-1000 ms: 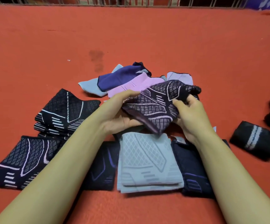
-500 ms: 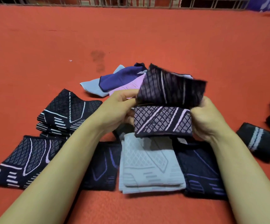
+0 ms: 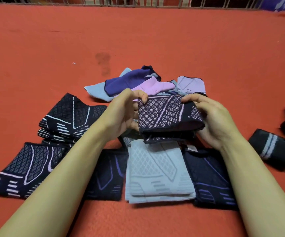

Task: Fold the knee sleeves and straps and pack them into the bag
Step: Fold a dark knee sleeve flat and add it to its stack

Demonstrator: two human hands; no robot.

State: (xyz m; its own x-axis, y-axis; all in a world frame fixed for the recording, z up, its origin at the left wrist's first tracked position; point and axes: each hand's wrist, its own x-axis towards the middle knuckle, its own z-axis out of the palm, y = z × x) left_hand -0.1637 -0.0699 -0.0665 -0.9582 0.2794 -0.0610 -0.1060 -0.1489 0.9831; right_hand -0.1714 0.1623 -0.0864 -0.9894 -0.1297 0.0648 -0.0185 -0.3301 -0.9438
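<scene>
Item in your grasp: one dark knit knee sleeve [image 3: 170,117], lilac diamond grid, folded double, held above the red mat [image 3: 138,36]. Your left hand [image 3: 121,113] and right hand [image 3: 215,117] pinch its ends, fingers closed on fabric. Below it: one pale grey folded sleeve [image 3: 157,170], ribbed. One black strap [image 3: 273,151], grey-striped, lies well right.
</scene>
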